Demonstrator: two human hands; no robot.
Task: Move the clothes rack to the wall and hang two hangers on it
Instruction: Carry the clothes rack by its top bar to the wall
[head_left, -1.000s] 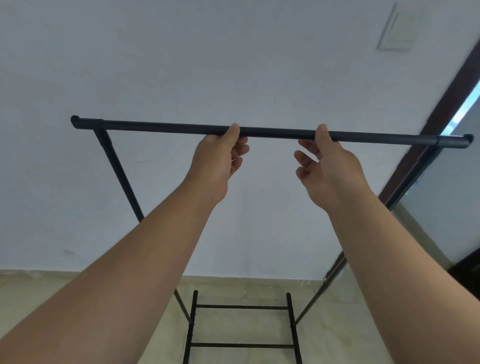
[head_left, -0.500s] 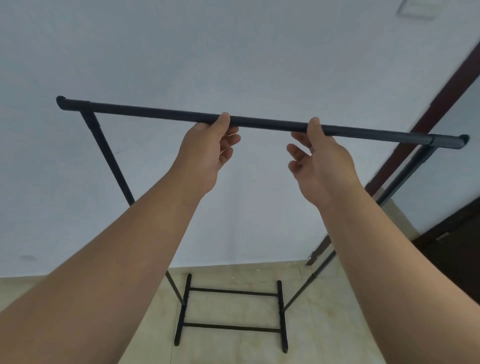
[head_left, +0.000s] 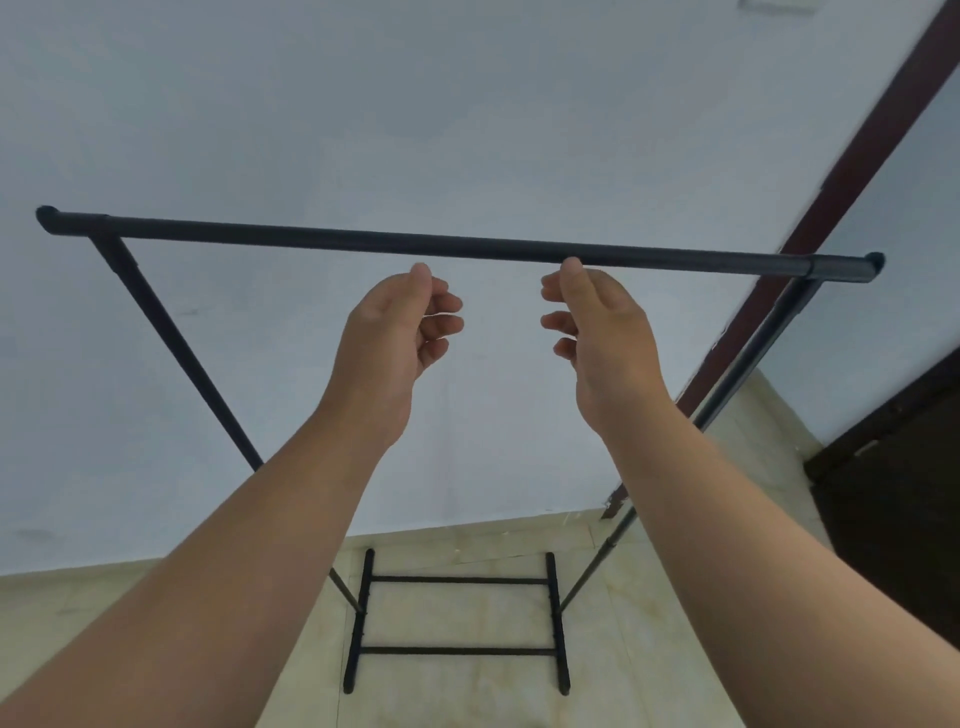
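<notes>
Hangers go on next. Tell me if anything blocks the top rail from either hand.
Nothing visible does. The top rail runs bare just above the left hand and right hand, both empty.

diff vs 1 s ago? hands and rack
Both hands let go of the black metal clothes rack's top bar: the left hand and right hand dropped just below it, fingers loosely curled, the right thumb tip maybe still touching. The rack stayed by the pale wall, with no hangers on it.
</notes>
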